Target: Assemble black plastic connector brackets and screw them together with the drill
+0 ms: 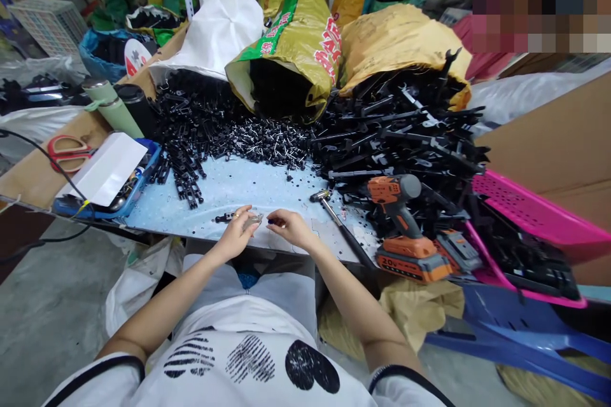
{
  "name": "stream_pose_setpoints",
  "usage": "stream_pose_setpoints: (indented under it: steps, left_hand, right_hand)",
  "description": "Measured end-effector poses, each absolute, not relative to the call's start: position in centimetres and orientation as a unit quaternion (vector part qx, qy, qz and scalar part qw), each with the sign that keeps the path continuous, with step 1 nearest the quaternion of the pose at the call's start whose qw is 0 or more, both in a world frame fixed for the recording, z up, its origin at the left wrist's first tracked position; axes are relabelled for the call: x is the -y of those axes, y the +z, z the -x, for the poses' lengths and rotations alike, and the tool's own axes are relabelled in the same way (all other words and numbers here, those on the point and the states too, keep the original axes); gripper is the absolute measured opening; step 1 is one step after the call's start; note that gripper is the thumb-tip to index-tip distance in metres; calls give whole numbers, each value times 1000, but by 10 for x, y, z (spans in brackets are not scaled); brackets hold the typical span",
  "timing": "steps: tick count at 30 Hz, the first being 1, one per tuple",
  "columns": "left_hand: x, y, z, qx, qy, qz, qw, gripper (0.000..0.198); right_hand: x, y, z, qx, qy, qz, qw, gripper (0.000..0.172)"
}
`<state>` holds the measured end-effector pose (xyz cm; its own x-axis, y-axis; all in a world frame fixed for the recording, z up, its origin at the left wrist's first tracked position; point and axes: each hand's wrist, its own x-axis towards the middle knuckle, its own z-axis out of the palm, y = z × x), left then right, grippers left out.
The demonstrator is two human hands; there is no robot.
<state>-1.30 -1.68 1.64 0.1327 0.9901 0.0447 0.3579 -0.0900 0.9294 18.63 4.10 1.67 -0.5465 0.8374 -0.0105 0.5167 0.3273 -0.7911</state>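
My left hand (236,233) is closed around a small clear, greyish piece (251,221) near the table's front edge. Beside its fingers, on the left, lies a short black part (223,218). A few centimetres to the right, my right hand (289,227) has its thumb and fingertips pinched together on a tiny dark piece (270,221), too small to name. Both hands are low over the light blue tabletop (229,187). To the right of my right hand lies a hammer (341,224) with a black handle.
A cordless drill (398,222) stands at the right beside a pink basket (534,216). Behind are heaps of black parts (401,133), small screws (270,140) and open sacks (296,51). At left are a blue tray (138,187), scissors (71,154) and a green flask (112,108).
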Motion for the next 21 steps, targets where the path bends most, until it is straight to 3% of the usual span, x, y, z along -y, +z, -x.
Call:
stream_pose_setpoints:
  steps: [7,14,21]
  left_hand:
    - [20,21,12,-531,315,-694,371,20]
    - [19,26,17,-495,296,-722,382,21]
    - [16,34,18,-486,234,-676,502,28]
  right_hand:
    - [-53,49,-180,814,429,353,170,29]
    - [-52,45,-183,825,435,295,208,39]
    - [-50,45,-185,828,458,263,188,40]
